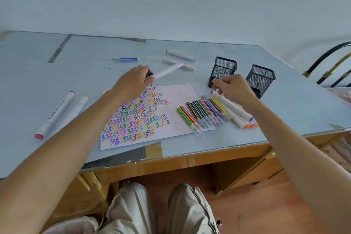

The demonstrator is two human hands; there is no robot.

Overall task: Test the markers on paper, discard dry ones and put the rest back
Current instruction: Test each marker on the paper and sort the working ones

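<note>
Your left hand (135, 80) pinches white marker (167, 70) by near end, barrel angled over far middle of tabletop (284, 112), above paper (176, 93).

Your right hand (232, 86) has fingers curled onto top of marker row (214, 112) toward right edge, beside mesh pen cups (224, 68); cannot tell whether one is pinched.

Judgement: markers light, rigid, smooth plastic, prone to roll. Grip mid-barrel, not cap; caps may pull off.
</note>
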